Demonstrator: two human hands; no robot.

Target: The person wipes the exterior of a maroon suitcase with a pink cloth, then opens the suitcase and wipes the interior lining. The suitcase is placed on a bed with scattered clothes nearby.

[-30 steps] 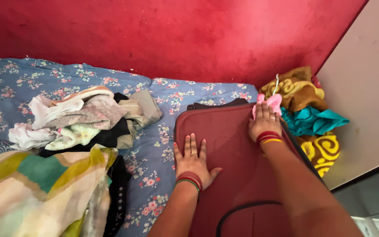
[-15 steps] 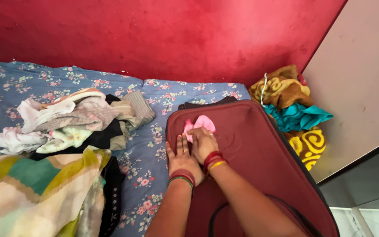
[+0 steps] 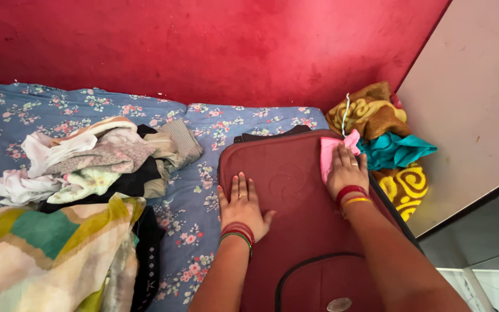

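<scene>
- The right hand (image 3: 346,172) is pressing flat, fingers spread and uncurled, on a small pink cloth (image 3: 331,151) near the far right corner of a closed maroon fabric suitcase (image 3: 295,231); the hand is gripping nothing, only pinning the cloth under palm and fingers
- The pink cloth is lying on the suitcase lid, partly under the right hand, its free edges showing to the left of the fingers and beyond the fingertips, toward the wall
- The left hand (image 3: 242,208) is resting open and flat on the lid near its left edge, fingers together and pointing away from the person, holding nothing; it is steadying the lid, as far as I can judge
- The suitcase is lying on a blue floral bedsheet (image 3: 203,173), its long axis running from the person toward the red wall (image 3: 203,46), so the cloth is sitting at the far end and the right hand is the nearer one to it by a good way
- A heap of mixed folded clothes (image 3: 88,162) is lying well to the left of the suitcase, apart from both hands, with a striped pastel cloth (image 3: 47,254) nearer the person
- Brown, teal and yellow patterned blankets (image 3: 382,138) are bunching up just beside the suitcase's right side, close to the right hand
</scene>
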